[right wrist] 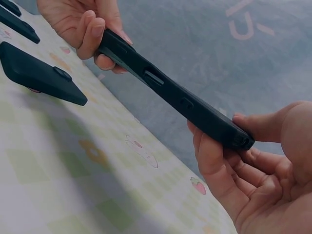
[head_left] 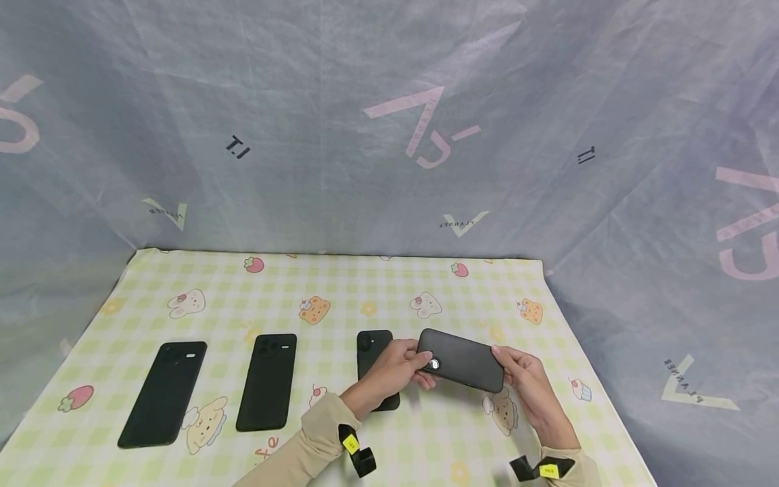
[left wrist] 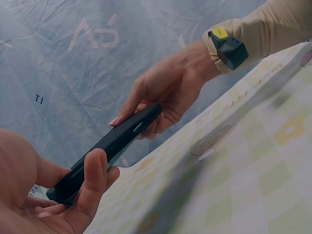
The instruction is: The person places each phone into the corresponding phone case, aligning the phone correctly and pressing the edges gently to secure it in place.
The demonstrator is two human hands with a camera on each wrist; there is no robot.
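Observation:
A black phone case (head_left: 459, 358) is held up level above the right half of the table, its back upward, slightly bent along its length. My left hand (head_left: 397, 368) pinches its left end, thumb on top beside the pale round camera opening. At the opposite end my right hand (head_left: 535, 392) grips between thumb and fingers. The right wrist view shows the held case (right wrist: 170, 92) edge-on, with a side slot. Another black phone case (head_left: 368, 355) lies on the cloth, partly hidden beneath my left hand and wrist.
Two more black phone cases, a middle one (head_left: 266, 385) and a far left one (head_left: 163, 396), lie on the left of the table. Green checked cloth (head_left: 341, 277) with cartoon prints covers it. Grey printed sheeting (head_left: 316, 149) hangs behind and at the sides.

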